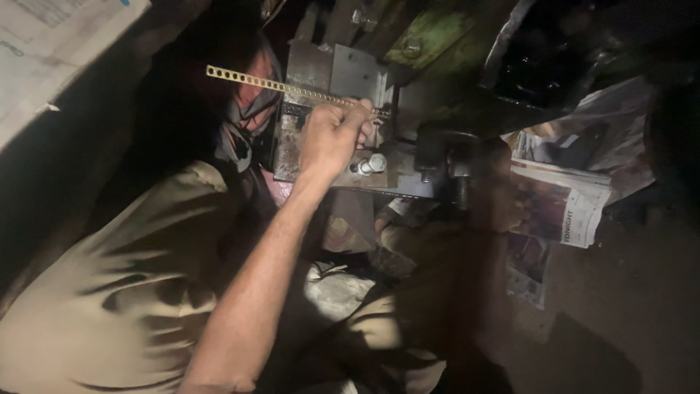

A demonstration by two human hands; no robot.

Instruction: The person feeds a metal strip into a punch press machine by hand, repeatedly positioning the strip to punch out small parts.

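Note:
My left hand [332, 138] is raised and closed around a long, thin, perforated metal strip [248, 79]. It holds the strip against a grey steel bracket [350, 73] overhead, and the strip sticks out to the left past a co-worker's masked head. A shiny bolt [370, 164] protrudes from the bracket just right of my hand. Further right, a shadowed arm [467, 248] in a tan sleeve, matching the co-worker's shirt, reaches up to a dark threaded bolt [461, 186]. I cannot make out my right hand.
The co-worker in a tan shirt [109, 292] lies close at the left, under the dark machine underside. A green-painted metal part [430, 33] is bolted above. Newspaper sheets [569, 204] lie on the ground at the right, and more paper [44, 44] shows at the top left.

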